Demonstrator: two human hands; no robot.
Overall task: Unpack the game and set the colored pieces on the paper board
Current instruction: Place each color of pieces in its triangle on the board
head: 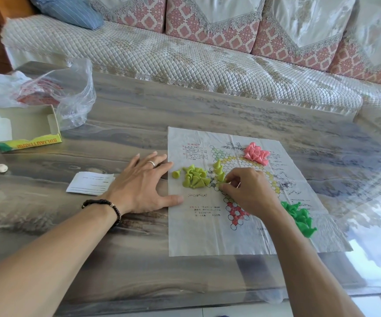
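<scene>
The paper board [207,229] lies flat on the table, printed with a star of circles. A heap of yellow-green pieces [195,178] sits at its left side, with one piece [176,174] apart by the edge. Three yellow-green pieces [218,170] stand upright on the board's circles. My right hand [246,191] pinches another yellow-green piece [222,184] at the board. My left hand [139,186] rests flat, fingers spread, on the board's left edge. Pink pieces [256,154] are heaped at the top, bright green pieces [300,217] at the right.
The empty open game box [25,128] stands at the left, with a crumpled clear plastic bag [70,92] behind it. A small printed slip [89,183] lies by my left wrist, a coin-like disc [1,168] further left. A quilted sofa [185,53] runs behind the table.
</scene>
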